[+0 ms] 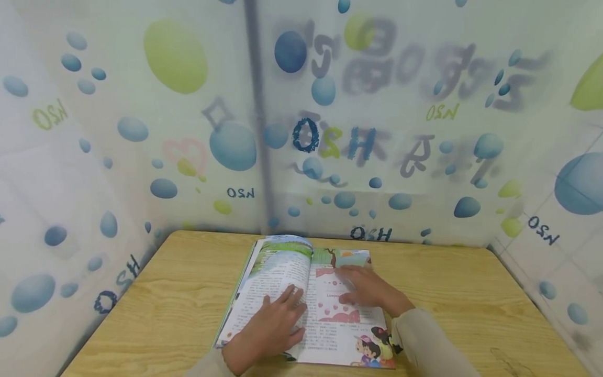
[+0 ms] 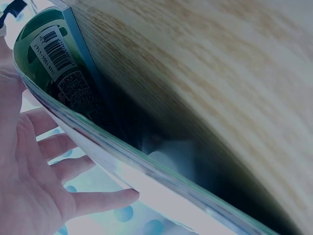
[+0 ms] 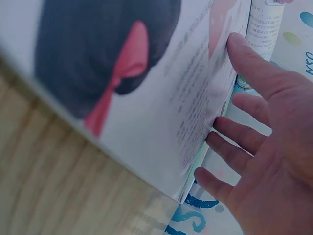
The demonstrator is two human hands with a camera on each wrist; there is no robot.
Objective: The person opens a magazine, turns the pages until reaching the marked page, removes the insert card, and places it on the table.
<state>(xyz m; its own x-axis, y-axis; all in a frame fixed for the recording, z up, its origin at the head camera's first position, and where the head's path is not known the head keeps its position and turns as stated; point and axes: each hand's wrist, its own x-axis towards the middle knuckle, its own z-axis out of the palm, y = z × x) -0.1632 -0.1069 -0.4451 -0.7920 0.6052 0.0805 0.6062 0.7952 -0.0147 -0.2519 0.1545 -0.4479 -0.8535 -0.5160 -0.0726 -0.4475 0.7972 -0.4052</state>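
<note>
An open magazine [image 1: 264,293] lies on the wooden table, its left page curving up towards the spine. A pink card or slip with strawberry prints [image 1: 336,298] lies flat on the right page. My left hand [image 1: 273,324] rests on the lower left page beside the fold, fingers spread; the left wrist view shows these fingers [image 2: 105,201] extended along the magazine's curved pages. Over the pink slip's upper right side reaches my right hand [image 1: 369,288]. In the right wrist view its extended fingers [image 3: 234,132] touch the page, with nothing gripped.
The light wooden table [image 1: 183,293] extends on both sides of the magazine. Behind and beside it hang pale curtains [image 1: 198,120] printed with blue and green drops. On the back cover a barcode [image 2: 57,55] shows. Cartoon children [image 1: 372,351] are printed at the lower right page.
</note>
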